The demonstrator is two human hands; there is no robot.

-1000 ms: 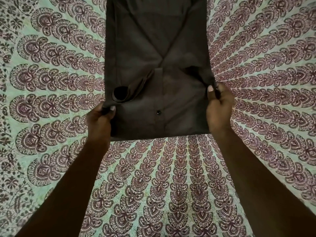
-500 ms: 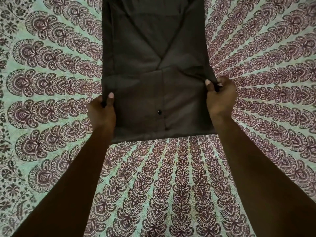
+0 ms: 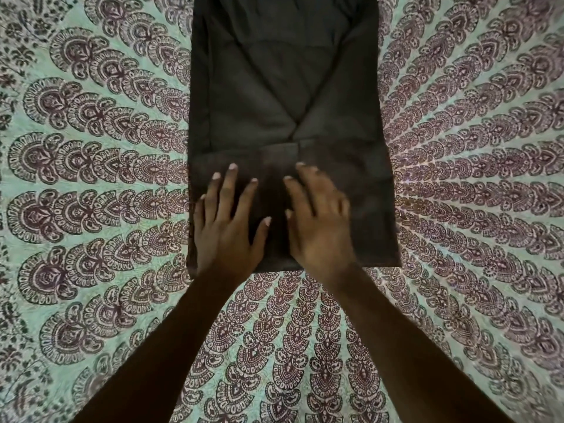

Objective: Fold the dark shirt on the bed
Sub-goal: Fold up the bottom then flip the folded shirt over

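Observation:
The dark shirt [image 3: 283, 93] lies as a long narrow rectangle down the middle of the bed, its sides folded in and its near end folded over onto itself. My left hand [image 3: 227, 227] lies flat on that near folded panel, fingers spread. Beside it my right hand [image 3: 317, 218] also presses flat on the panel, fingers straight and slightly blurred. The two hands sit close together near the shirt's centre line. The shirt's far end runs out of the top of the view.
The bed is covered by a pale green sheet [image 3: 100, 184] printed with maroon fan-shaped motifs, spreading out on all sides of the shirt. Nothing else lies on it in view.
Both hands have let go of the shirt's side edges and moved inward. They now lie flat on the folded near panel, which has been laid down.

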